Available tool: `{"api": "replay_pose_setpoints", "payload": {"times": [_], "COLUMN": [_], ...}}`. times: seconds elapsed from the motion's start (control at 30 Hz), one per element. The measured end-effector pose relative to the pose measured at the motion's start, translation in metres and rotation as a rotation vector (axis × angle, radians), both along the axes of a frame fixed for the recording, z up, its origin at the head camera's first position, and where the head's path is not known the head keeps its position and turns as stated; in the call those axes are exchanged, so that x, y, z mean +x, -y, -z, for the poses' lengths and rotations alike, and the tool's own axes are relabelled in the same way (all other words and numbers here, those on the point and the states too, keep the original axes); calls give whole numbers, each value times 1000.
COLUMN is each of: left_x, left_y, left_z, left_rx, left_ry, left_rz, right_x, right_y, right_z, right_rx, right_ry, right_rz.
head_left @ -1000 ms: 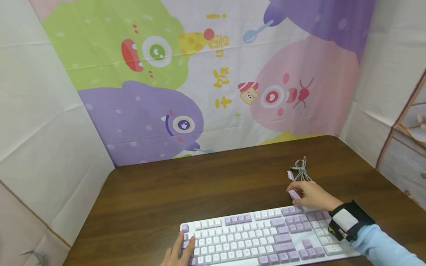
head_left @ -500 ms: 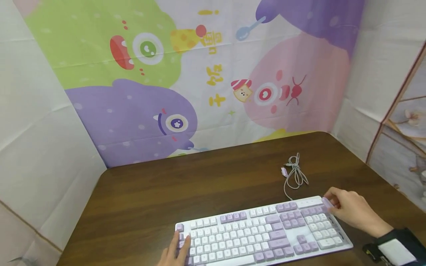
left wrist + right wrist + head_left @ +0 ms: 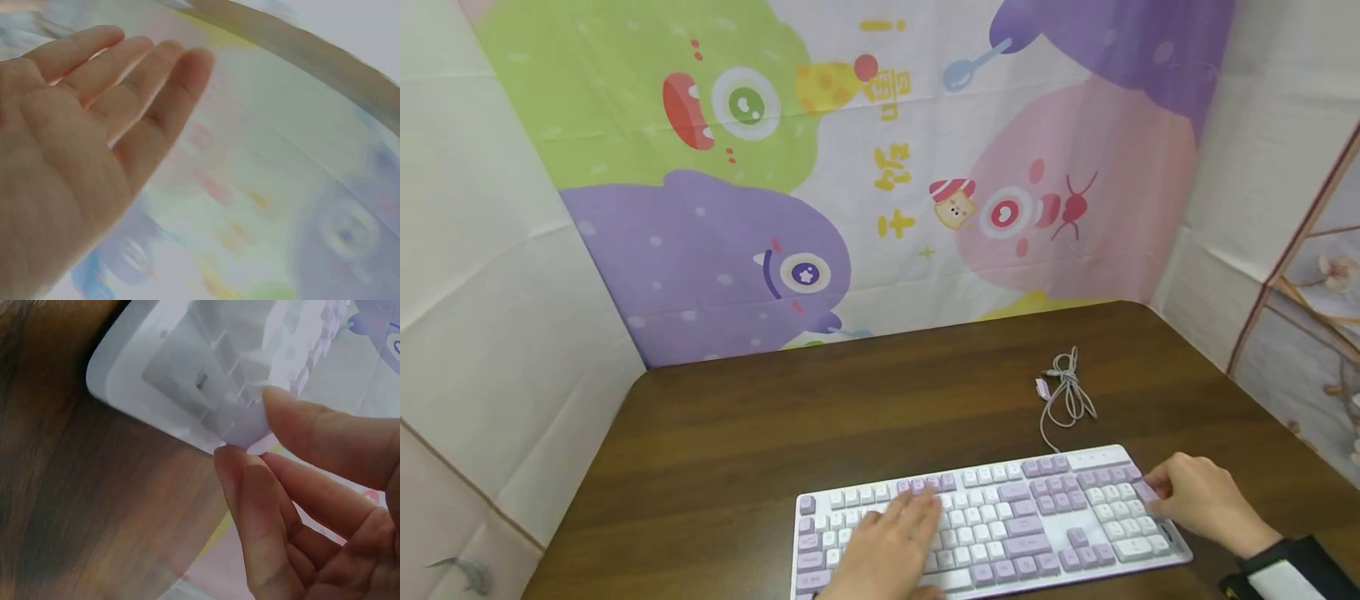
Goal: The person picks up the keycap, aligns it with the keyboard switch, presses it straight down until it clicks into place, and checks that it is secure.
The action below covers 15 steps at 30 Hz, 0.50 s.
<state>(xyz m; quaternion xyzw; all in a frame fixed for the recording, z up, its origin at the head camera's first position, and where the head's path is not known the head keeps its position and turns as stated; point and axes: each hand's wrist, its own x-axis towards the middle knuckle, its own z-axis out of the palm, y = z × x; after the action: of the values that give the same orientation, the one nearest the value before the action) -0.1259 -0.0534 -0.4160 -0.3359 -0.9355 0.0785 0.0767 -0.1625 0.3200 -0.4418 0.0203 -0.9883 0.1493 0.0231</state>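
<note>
A white and purple keyboard lies on the wooden table. At its right edge my right hand pinches a long pale purple keycap between thumb and fingers, over the number pad's outer column. In the right wrist view, an uncapped switch spot shows beside that keycap. Whether the keycap is seated on its switch, I cannot tell. My left hand hovers over or touches the left-middle keys, its fingers fairly straight. The left wrist view shows this hand palm side, with nothing held.
Behind the keyboard at the right lies a bundled grey cable with a purple plug cap. Brown table surrounds the keyboard. A cartoon-printed cloth hangs at the back, with pale cloth walls on both sides.
My right hand has carried the purple keycap from behind the keyboard to its right edge, then slightly nearer. My left hand has left the keyboard's left edge and moved right over the keys.
</note>
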Motion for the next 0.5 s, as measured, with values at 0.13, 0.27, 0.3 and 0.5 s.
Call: {"api": "replay_pose_setpoints", "payload": {"times": [0.13,0.27,0.3,0.5], "left_x": [-2,-10,-13,-31], "left_y": [-65,-119,-131,-184], "left_z": [-10,-13,-12,0], "left_rx": [-103,-140,-152,-188], "left_ry": [-10,6,1,34], "left_rz": [209,307,313,236], "right_x": [-1,-7,-8,-11], "right_y": [2,4,5,7], "right_z": [-3,-9,-10,-9], "right_rx": [5,-3,-8,-35], "right_ry": [17,18,22,72], "right_rz": [8,7,13,14]}}
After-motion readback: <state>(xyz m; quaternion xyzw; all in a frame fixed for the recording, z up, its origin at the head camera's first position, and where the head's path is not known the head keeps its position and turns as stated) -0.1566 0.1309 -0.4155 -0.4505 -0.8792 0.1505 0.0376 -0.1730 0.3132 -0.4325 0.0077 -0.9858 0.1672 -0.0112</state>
